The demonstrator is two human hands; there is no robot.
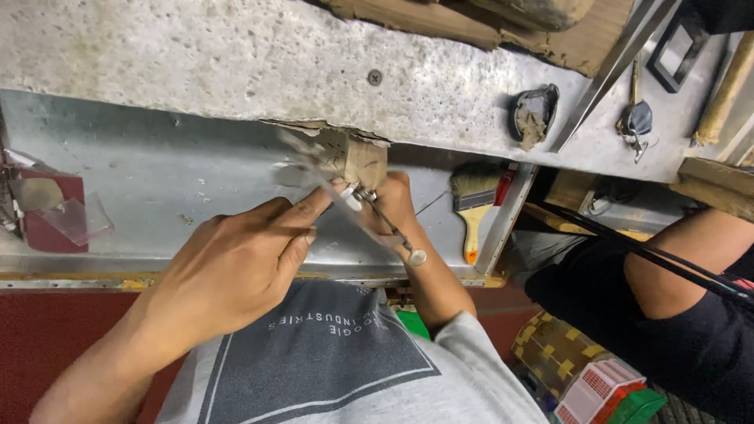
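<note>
The left hand (236,271) pinches a slender metal tool (385,220) slanting toward the small tan clay block (363,161), which the right hand's (397,204) fingers grip from behind.

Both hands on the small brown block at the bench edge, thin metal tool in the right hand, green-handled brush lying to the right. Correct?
Not quite. The head view shows the brush with a yellow handle, not green. The rest holds: both the left hand and right hand are at the small brown block, with the thin metal tool in the right hand.

A paintbrush (473,206) lies right of the hands (314,243), on the metal tray (157,173).
</note>
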